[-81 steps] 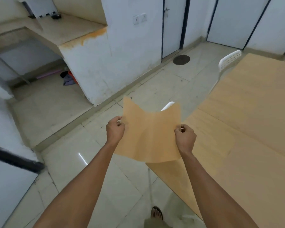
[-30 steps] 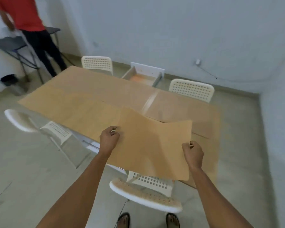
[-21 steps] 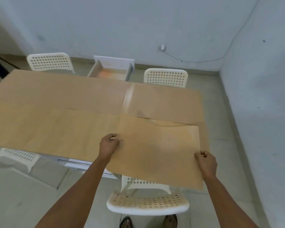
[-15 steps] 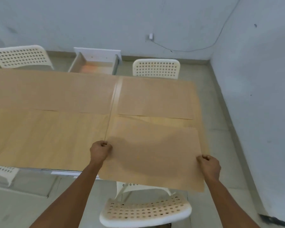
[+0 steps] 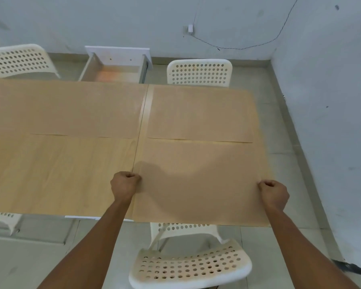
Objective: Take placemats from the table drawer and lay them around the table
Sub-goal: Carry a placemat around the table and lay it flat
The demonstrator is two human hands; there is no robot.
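Observation:
A tan placemat [image 5: 198, 180] lies flat on the near right part of the wooden table [image 5: 61, 174], its near edge hanging a little past the table edge. My left hand [image 5: 124, 184] grips its left edge and my right hand [image 5: 273, 191] grips its right edge. Two more tan placemats lie on the far half of the table, one at the far right [image 5: 200, 113] and one at the far left [image 5: 65, 109]. The white table drawer [image 5: 115, 66] stands pulled out on the far side.
White perforated chairs stand around the table: one right below me [image 5: 190, 265], one at the far right [image 5: 199, 73], one at the far left [image 5: 19, 59], part of one at the near left [image 5: 2, 222]. A grey wall closes the right side.
I turned from the floor side to face the table. The placemat went from held up in the air to spread flat on the near right part, both hands still on its edges.

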